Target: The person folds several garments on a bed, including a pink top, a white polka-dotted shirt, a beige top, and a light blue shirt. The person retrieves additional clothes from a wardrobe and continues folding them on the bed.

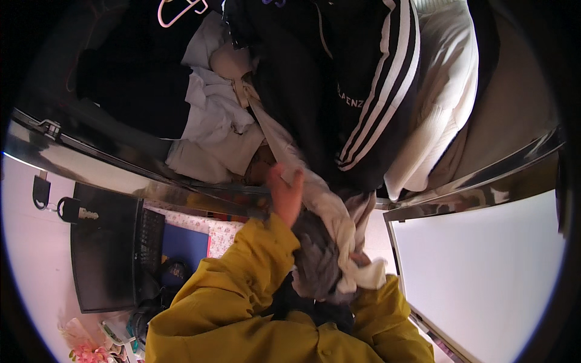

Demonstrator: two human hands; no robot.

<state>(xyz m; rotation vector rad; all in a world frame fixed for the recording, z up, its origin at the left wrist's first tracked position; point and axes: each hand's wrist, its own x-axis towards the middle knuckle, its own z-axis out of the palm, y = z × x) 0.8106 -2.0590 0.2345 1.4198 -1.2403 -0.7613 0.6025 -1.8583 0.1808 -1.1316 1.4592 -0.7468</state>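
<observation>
My left hand (288, 193) is raised at the wardrobe's lower edge, with thumb and fingers apart, beside a long cream garment (324, 199) that hangs out of the wardrobe. Bunched dark grey cloth (317, 258) lies against my body, near my right forearm. Of my right hand (360, 259) only a small part shows among the cream and grey cloth; its fingers are hidden. Above hang a black jacket with white stripes (381, 90) and a cream knit garment (435, 118). Crumpled white clothes (213, 104) and a beige bra cup (230, 61) lie left of the jacket.
A metal door frame (113, 163) crosses the view, with keys (70, 210) in its lock at left. A white door panel (481, 267) stands open at right. Lower left are a black monitor (106, 254), a keyboard (151, 240) and a blue folder (185, 247). A pink hanger (170, 18) is at top.
</observation>
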